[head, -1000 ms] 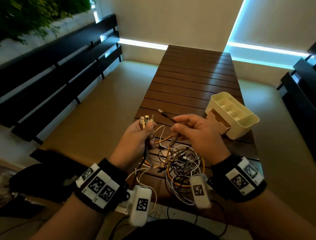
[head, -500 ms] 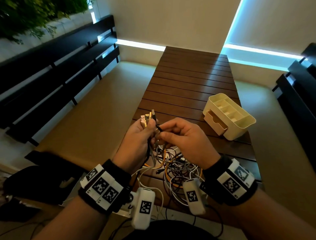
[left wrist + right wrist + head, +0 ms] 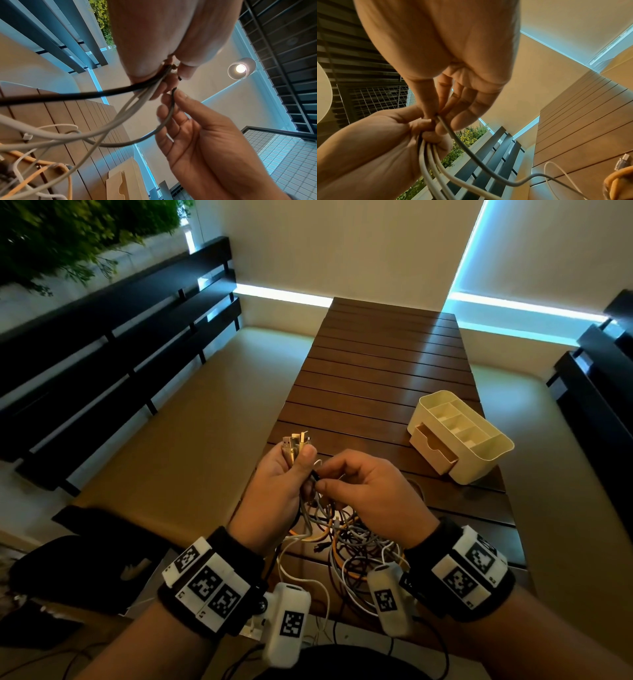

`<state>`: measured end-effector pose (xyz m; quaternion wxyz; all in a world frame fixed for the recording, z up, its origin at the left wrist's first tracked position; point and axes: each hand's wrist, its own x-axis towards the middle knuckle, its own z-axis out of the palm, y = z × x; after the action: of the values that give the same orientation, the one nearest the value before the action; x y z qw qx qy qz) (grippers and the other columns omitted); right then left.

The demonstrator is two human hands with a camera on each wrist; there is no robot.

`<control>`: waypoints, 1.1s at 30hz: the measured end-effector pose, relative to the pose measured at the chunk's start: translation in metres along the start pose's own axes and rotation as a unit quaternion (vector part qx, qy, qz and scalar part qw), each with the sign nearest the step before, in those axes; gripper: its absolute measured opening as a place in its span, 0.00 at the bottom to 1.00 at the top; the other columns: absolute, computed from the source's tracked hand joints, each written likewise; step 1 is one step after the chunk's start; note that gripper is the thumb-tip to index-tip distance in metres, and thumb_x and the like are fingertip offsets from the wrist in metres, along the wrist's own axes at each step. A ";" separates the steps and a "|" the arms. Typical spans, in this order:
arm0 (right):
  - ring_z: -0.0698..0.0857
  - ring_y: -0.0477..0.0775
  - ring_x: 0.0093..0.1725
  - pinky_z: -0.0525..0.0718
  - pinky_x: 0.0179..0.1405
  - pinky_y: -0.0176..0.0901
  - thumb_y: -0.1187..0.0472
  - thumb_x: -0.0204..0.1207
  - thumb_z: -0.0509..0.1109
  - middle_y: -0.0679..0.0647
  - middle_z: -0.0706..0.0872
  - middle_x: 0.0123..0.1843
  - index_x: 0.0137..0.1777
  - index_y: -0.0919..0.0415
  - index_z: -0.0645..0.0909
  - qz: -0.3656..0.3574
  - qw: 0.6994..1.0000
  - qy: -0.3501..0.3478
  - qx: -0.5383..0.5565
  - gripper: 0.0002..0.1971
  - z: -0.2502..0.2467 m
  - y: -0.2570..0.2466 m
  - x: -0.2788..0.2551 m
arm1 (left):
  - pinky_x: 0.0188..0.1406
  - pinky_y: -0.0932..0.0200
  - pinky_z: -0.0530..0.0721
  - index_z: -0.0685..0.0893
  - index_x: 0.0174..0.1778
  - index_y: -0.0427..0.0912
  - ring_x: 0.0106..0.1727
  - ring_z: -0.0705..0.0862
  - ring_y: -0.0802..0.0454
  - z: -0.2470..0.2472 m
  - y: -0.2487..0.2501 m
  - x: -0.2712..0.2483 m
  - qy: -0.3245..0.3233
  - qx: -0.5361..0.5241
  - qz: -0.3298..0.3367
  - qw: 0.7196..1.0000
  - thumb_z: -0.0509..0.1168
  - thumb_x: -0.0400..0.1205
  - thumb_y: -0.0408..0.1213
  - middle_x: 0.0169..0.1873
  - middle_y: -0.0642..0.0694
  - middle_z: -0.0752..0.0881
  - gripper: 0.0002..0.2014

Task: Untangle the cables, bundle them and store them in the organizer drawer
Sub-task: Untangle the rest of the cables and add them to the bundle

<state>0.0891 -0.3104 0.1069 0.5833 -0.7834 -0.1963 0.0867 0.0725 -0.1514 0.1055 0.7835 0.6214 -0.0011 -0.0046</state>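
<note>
A tangle of grey, white, black and orange cables lies on the near end of the wooden slat table. My left hand grips several cables in its fist, and their USB plugs stick up above the thumb. My right hand pinches the end of a grey cable between thumb and forefinger, right against the left fist. That grey cable loops down to the pile. The cream organizer stands to the right, its small drawer pulled partly out.
Padded benches run along both sides of the table, with dark slatted backrests behind them. A black bag lies at the lower left. The far half of the table is bare wood.
My right hand has carried the grey cable's end leftwards to the left fist, and the two hands now touch. The left hand has kept hold of its bunch of plugs.
</note>
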 end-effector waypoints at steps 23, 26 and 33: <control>0.87 0.50 0.46 0.88 0.55 0.59 0.53 0.83 0.67 0.51 0.88 0.45 0.47 0.49 0.84 0.088 0.992 -0.011 -0.085 0.06 -0.015 0.052 -0.014 | 0.20 0.64 0.65 0.74 0.42 0.45 0.23 0.62 0.57 -0.030 0.031 0.008 0.050 -0.129 0.047 0.989 0.58 0.87 0.48 0.27 0.51 0.67 0.12; 0.84 0.48 0.37 0.85 0.43 0.47 0.56 0.83 0.68 0.48 0.84 0.38 0.45 0.49 0.82 0.027 0.996 0.030 -0.075 0.06 -0.022 0.032 -0.009 | 0.22 0.64 0.69 0.76 0.44 0.44 0.24 0.65 0.57 -0.027 0.021 0.003 0.014 -0.035 0.029 0.999 0.69 0.78 0.46 0.26 0.51 0.68 0.11; 0.82 0.59 0.36 0.83 0.36 0.57 0.59 0.81 0.72 0.53 0.85 0.38 0.46 0.48 0.83 -0.071 0.995 0.032 -0.060 0.04 -0.019 -0.002 -0.006 | 0.20 0.64 0.70 0.83 0.54 0.32 0.21 0.68 0.58 -0.009 0.008 -0.004 -0.086 0.109 0.010 0.990 0.71 0.74 0.48 0.23 0.52 0.72 0.23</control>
<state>0.0903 -0.3286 0.1142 0.5457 -0.8037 -0.2372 0.0076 0.0683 -0.1409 0.1112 0.7079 0.7006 -0.0749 -0.0499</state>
